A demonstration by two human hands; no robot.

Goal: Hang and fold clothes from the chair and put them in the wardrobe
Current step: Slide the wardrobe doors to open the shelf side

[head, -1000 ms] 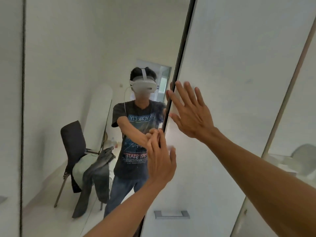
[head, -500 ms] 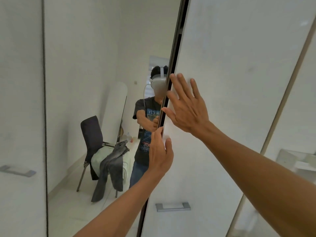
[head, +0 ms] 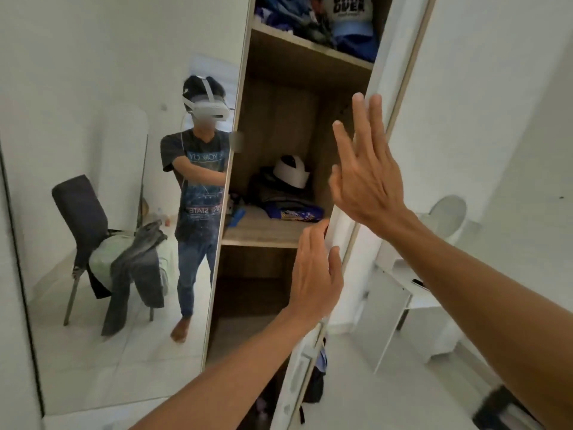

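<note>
The white wardrobe door [head: 382,69] stands swung open, showing wooden shelves [head: 263,231] inside. My left hand [head: 314,277] holds the door's edge at waist height, fingers behind it and thumb in front. Higher up, my right hand [head: 364,175] lies flat against the same edge with straight fingers. The mirror door [head: 93,88] on the left reflects a dark chair [head: 79,209]. Over its seat hang a grey garment [head: 136,268] and a pale green one [head: 104,259].
Folded clothes [head: 328,23] fill the top shelf. On the middle shelf sit a white helmet [head: 291,173] and a blue item [head: 293,211]. Dark bags [head: 313,383] lie at the wardrobe's bottom. A white table [head: 400,293] and a fan [head: 449,215] appear at right.
The white door has swung open to the right with both hands on it, exposing the shelves. The view has shifted left, and more of the mirror shows.
</note>
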